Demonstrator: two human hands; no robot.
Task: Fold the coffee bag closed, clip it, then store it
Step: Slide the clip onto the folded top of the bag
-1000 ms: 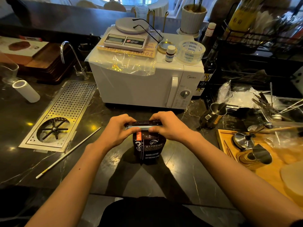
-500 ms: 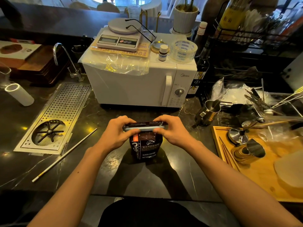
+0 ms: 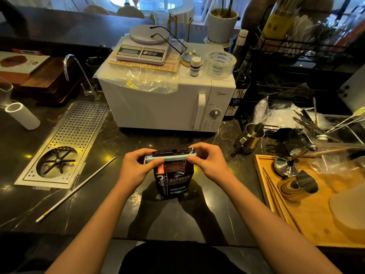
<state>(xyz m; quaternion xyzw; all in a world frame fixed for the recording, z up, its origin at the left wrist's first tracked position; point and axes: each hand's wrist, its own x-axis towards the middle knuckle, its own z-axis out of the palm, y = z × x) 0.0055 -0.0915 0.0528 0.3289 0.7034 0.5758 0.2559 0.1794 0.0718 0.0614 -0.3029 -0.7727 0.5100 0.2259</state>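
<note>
A dark coffee bag [image 3: 173, 182] with white lettering stands upright on the black counter [image 3: 118, 194], in front of the microwave. Its top is folded over, and a long pale blue clip [image 3: 173, 157] lies across the fold. My left hand [image 3: 136, 169] pinches the clip's left end and the bag's top corner. My right hand [image 3: 207, 161] grips the clip's right end, thumb in front and fingers behind. The rear jaw of the clip is hidden by the fold and my fingers.
A white microwave [image 3: 158, 107] with a scale [image 3: 144, 48] on top stands behind the bag. Left are a perforated drain grid [image 3: 65, 143], a tap [image 3: 79, 74], a white roll [image 3: 21, 115] and a thin white rod [image 3: 77, 189]. Right are a steel jug [image 3: 250, 137] and a wooden tray [image 3: 316, 210] with metal tools.
Both hands have stayed on the bag's top. The blue clip now shows more fully along the fold, and my thumbs have shifted towards its ends. The camera has tilted slightly.
</note>
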